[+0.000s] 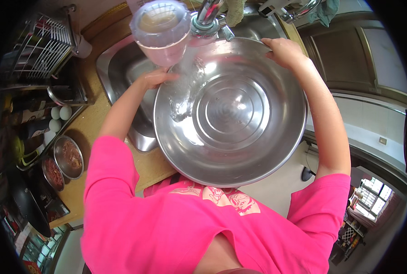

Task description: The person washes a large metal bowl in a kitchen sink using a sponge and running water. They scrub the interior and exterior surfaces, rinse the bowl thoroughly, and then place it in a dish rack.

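Observation:
A large stainless steel basin (230, 161) is tilted over the sink, its wide inner face turned up towards me. My left hand (159, 78) grips its rim at the upper left, the fingertips just inside. At the upper right, my right hand (284, 51) holds the far rim with the thumb inside. Clear water (186, 99) lies or runs along the basin's left inner wall. The double steel sink (121, 78) shows at the left and behind the basin. Its chrome faucet (205, 22) stands beyond the rim, and its outlet cannot be made out.
A pink and translucent plastic container (162, 34) is above the sink, close to my left hand. Left on the counter (155, 171) are two steel bowls of raw meat (71, 154), several eggs (60, 114), a wok (30, 205) and a wire dish rack (49, 48). A cloth (236, 12) hangs behind the faucet.

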